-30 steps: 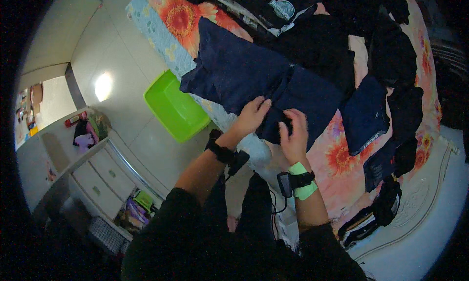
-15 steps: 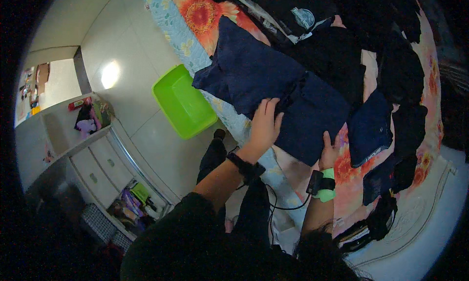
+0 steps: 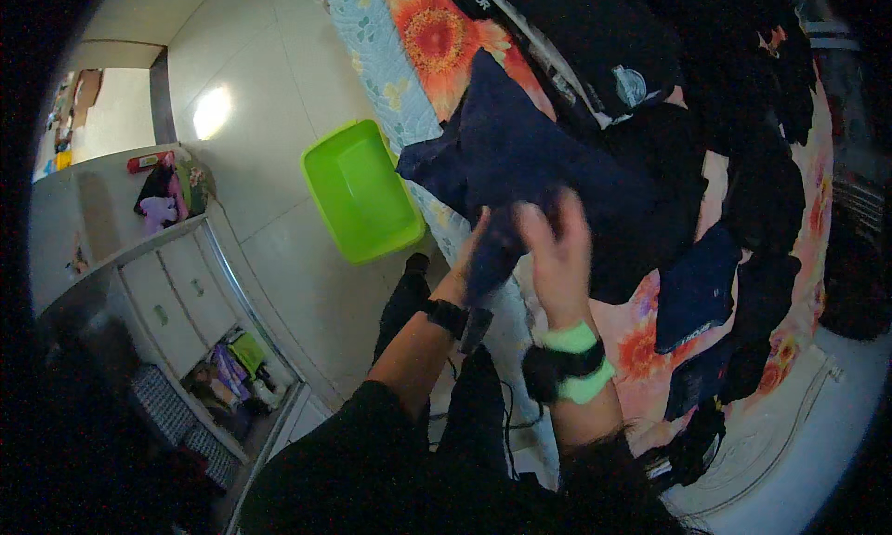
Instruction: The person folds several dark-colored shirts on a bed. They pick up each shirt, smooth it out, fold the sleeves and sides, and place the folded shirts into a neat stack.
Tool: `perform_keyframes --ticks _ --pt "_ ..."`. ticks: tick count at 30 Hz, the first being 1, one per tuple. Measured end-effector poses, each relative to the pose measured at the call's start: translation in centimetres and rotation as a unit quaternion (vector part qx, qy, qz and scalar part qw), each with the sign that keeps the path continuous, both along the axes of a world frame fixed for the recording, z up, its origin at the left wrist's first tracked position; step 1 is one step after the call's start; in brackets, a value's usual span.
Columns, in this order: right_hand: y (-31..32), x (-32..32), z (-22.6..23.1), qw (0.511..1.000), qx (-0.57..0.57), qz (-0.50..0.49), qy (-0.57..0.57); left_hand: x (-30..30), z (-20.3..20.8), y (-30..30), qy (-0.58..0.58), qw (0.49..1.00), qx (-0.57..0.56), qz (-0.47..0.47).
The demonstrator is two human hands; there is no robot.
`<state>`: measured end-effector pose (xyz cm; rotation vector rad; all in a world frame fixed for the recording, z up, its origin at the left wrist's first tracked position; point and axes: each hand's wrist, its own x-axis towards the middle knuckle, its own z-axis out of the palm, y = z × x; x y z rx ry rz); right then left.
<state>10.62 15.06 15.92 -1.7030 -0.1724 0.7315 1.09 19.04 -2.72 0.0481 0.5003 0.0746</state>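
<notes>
A dark navy garment [image 3: 520, 140], probably a shirt, lies spread on the flowered bed cover, with its near part bunched up. My left hand [image 3: 472, 256] grips a fold of it at the near edge; cloth covers most of its fingers. Just to the right, my right hand [image 3: 557, 256] is over the same garment, its fingers bent and smeared by motion, so whether it pinches cloth is unclear. A folded navy garment [image 3: 697, 293] rests further right on the bed. Black clothes [image 3: 641, 163] lie beyond the one I handle.
A bright green plastic tub [image 3: 367, 196] stands on the tiled floor, left of the bed. A light blue quilted cover [image 3: 372, 66] hangs along the bed's edge. At left is a cabinet [image 3: 163, 289] with an open section of mixed items. Cables [image 3: 509, 409] dangle near my legs.
My right hand has moved left from the garment's right edge, next to my left hand. The garment's near part is now lifted and gathered, and my left hand has closed on its edge.
</notes>
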Motion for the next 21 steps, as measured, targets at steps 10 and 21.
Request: perform_keyframes --ticks 10,21 --pt "0.4 2.2 -8.3 0.878 -0.267 0.028 -0.396 -1.8 -2.1 4.4 0.102 0.992 0.070 0.015" --pt "1.6 3.3 -12.9 0.985 -0.051 -0.152 0.067 -4.2 -1.2 12.4 0.181 0.982 0.043 0.035"
